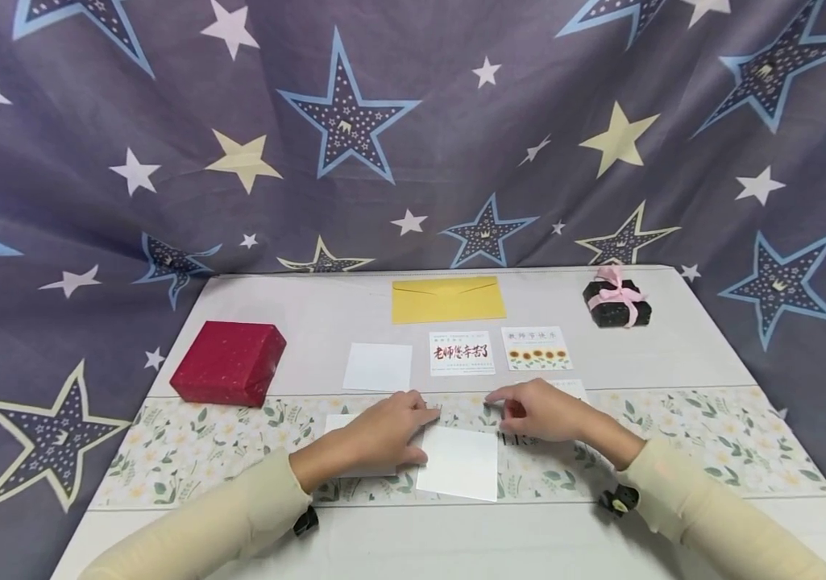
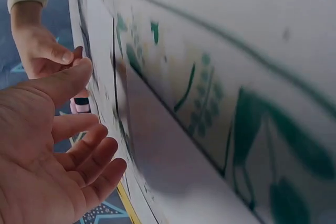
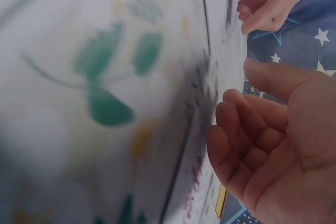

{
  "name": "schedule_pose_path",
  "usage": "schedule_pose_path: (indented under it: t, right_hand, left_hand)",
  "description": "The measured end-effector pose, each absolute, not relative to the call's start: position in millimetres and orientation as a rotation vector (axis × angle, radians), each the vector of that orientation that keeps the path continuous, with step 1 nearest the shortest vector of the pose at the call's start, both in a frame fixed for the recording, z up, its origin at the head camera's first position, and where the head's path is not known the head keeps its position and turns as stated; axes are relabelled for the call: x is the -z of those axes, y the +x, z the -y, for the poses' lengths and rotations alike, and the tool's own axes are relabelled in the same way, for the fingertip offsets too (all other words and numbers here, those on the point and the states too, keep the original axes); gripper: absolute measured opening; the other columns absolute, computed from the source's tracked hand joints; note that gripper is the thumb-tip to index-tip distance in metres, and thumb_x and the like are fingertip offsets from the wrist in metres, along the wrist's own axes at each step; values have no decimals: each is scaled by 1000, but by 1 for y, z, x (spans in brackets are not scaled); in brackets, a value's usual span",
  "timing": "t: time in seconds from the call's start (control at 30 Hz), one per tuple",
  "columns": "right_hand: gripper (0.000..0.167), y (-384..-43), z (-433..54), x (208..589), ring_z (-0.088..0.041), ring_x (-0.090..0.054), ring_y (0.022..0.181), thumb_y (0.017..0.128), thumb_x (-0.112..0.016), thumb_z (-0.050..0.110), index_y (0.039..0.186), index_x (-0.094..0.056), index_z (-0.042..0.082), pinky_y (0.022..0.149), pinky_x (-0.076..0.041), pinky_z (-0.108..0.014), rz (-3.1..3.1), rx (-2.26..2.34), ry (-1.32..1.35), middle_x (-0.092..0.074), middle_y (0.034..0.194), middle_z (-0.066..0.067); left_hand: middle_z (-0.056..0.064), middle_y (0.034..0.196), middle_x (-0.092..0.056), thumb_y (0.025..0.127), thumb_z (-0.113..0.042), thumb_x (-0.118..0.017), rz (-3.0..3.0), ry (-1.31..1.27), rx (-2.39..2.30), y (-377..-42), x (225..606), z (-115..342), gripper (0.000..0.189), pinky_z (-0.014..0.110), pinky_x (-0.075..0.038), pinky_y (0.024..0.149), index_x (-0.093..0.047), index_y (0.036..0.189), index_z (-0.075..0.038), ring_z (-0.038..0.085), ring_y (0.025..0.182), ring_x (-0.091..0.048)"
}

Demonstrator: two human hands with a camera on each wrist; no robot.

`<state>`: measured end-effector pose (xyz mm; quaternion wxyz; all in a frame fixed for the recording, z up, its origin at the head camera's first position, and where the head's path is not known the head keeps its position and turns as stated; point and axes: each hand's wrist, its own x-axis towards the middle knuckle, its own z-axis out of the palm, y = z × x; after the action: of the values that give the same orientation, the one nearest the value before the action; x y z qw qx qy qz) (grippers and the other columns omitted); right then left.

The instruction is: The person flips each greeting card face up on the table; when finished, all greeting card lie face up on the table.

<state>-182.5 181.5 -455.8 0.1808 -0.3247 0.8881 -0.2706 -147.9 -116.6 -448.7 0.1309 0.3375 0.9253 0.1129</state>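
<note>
My left hand [image 1: 391, 431] hovers over a plain white card [image 1: 365, 466], partly covering it. Its fingers are loosely bent around nothing, as the left wrist view shows of the same hand [image 2: 63, 145]. Between the hands lies a square white card [image 1: 459, 466], with the left thumb and forefinger close to its left side. My right hand [image 1: 546, 411] is past that card's upper right corner, forefinger stretched out and other fingers loosely curled. In the right wrist view this hand [image 3: 278, 140] is empty too. It partly hides a card [image 1: 574, 388] behind it.
Farther back lie a blank white card [image 1: 378, 367], a red-lettered card [image 1: 462, 353] and a sunflower card [image 1: 537, 348]. Behind them is a yellow envelope [image 1: 447, 301]. A red box [image 1: 224, 362] stands left, a black box with pink ribbon [image 1: 612, 306] back right. A flowered strip [image 1: 224, 451] crosses the table.
</note>
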Motion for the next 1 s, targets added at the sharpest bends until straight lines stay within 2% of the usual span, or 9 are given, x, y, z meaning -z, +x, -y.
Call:
schedule_pose_path:
  t: [0.3, 0.53, 1.0]
  right_hand:
    - [50, -165, -183, 461, -1, -50, 59, 91, -75, 20, 137, -63, 4, 63, -46, -21, -2449, 761, -864, -60, 71, 14]
    - [49, -157, -185, 459, 1, -45, 56, 91, -75, 18, 136, -64, 3, 60, -43, -20, -2444, 774, -885, -57, 69, 14]
    - [39, -151, -186, 463, 3, -48, 60, 91, -75, 14, 128, -70, 5, 64, -44, -18, -2406, 797, -963, -59, 71, 16]
  left_hand:
    - [0, 119, -61, 77, -48, -86, -2691, 1051, -223, -139, 454, 117, 81, 28, -49, 86, -59, 143, -9, 10, 97, -52]
    - [1, 120, -59, 76, -53, -85, -2723, 1057, -133, -136, 460, 115, 84, 29, -48, 87, -59, 144, -11, 12, 100, -51]
    - [1, 121, -58, 76, -51, -86, -2750, 1029, -84, -133, 460, 111, 82, 30, -48, 88, -59, 143, -12, 14, 102, -51]
